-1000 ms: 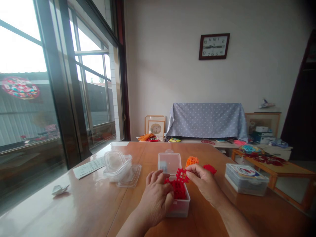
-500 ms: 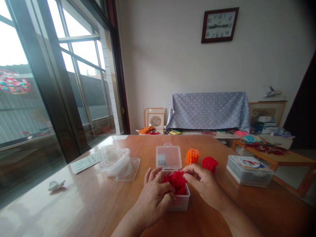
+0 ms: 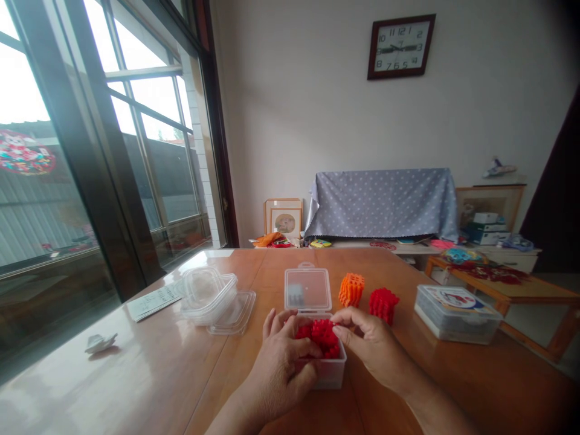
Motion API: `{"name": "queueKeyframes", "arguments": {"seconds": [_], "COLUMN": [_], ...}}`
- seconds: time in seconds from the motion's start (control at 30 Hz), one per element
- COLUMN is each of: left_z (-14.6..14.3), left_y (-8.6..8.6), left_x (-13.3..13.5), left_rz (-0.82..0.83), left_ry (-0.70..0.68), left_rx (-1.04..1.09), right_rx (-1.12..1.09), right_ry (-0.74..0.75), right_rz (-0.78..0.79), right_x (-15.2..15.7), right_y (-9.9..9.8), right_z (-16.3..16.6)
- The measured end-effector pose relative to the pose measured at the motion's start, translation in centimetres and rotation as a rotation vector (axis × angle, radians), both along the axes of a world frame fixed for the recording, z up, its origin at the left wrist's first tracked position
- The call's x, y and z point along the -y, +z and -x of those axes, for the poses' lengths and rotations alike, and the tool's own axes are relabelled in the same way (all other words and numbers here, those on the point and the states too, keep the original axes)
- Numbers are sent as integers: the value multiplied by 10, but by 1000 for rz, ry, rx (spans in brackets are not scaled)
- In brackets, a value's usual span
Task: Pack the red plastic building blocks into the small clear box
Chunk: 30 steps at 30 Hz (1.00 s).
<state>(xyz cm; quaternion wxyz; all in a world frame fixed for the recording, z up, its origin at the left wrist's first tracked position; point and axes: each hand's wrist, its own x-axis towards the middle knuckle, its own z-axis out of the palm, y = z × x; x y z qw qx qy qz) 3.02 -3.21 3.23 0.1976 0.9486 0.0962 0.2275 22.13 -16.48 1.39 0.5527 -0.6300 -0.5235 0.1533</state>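
Observation:
A small clear plastic box [image 3: 330,370] with its hinged lid [image 3: 307,290] standing open sits on the wooden table [image 3: 158,368]. It is heaped with red lattice pieces [image 3: 322,336]. My left hand [image 3: 283,359] curls round the box's left side, fingers pressed on the red pieces. My right hand [image 3: 369,343] comes in from the right, its fingertips pinched on the top of the same red pile. Just behind the box stand an orange lattice cube [image 3: 352,289] and a red lattice cube [image 3: 383,304].
Clear tubs with a loose lid [image 3: 212,299], a printed paper slip [image 3: 151,300] and a crumpled white scrap [image 3: 99,342] lie left. A lidded clear box [image 3: 457,313] sits right. Windows run along the left; a low side table [image 3: 521,290] stands beyond the right edge.
A second ago my right hand held a red lattice piece above the box. It has since lowered it onto the pile, and both hands now press on the red pieces. The view tilted down.

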Motion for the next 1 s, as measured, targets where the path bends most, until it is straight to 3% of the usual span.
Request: {"name": "queueKeyframes", "arguments": {"seconds": [0.23,0.53,0.73,1.0], "left_z": [3,7,8,6], "left_y": [3,1,-1,-4], "left_x": [-3,-12,-20,-23], "left_rz": [95,197,179,165], "left_ry": [-6,4,43,83], "left_rx": [73,156,151,127], "right_rx": [122,70,99,276], "right_ry": [-63,-47,-25,-62], "right_rz": [47,-8,11,58], "right_x": [2,6,9,5], "right_y": [-1,6,7,-5], "right_z": [-5,1,3,0]}}
